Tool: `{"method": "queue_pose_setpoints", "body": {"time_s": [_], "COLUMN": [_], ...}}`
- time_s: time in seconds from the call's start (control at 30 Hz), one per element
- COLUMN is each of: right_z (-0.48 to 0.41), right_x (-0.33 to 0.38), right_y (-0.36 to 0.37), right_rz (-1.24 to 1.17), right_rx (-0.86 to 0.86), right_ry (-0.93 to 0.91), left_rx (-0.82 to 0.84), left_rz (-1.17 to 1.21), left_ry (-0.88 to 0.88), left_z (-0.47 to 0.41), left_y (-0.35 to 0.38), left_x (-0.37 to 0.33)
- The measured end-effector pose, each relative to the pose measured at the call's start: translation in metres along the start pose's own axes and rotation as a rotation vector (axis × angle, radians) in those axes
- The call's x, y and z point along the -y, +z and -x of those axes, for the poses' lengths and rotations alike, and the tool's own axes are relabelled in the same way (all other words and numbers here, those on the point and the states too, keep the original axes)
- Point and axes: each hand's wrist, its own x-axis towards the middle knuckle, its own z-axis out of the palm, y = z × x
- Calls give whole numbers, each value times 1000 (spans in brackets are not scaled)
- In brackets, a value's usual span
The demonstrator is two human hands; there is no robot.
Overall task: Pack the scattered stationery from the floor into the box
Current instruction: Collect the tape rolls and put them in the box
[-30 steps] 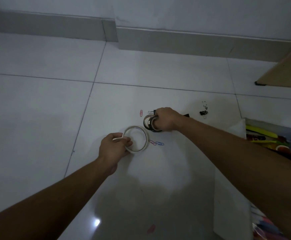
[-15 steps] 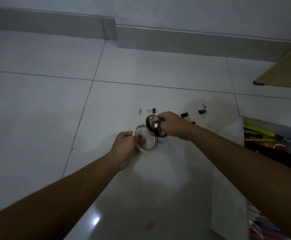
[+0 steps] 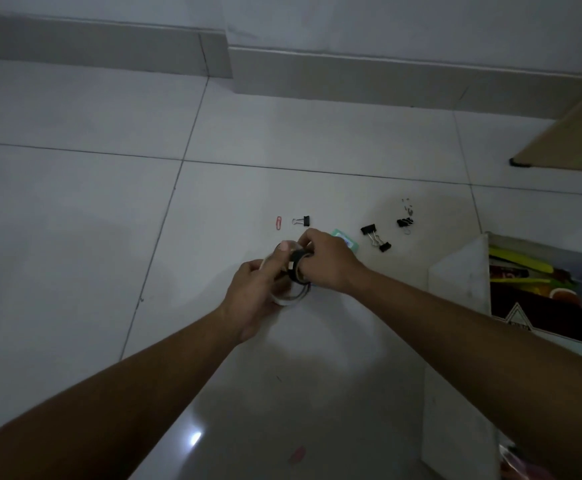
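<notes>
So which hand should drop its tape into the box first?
Right, probably. The right hand grips the black tape and the box lies on that side; the left hand, holding the pale tape, is farther.

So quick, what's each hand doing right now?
Left hand: holding the pale tape roll.
Right hand: holding the black tape.

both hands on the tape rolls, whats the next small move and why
Probably carry both rolls right and lower them into the box. The left hand holds the clear tape roll against the black tape roll in the right hand, and the open box sits just to the right.
</notes>
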Motion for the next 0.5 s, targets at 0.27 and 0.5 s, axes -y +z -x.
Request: {"method": "queue_pose_setpoints", "body": {"time_s": [0.27, 0.5], "right_z": [27, 61], "right_x": [1, 4], "right_y": [2, -21], "right_rz": [-140, -220], "right_rx": [21, 81], "right_ry": [27, -11], "left_rx": [72, 76], "left_rz": [-92, -124], "left_ry": [104, 169], "left_z": [6, 28], "left_y": [8, 43], "left_x": [1, -4]}}
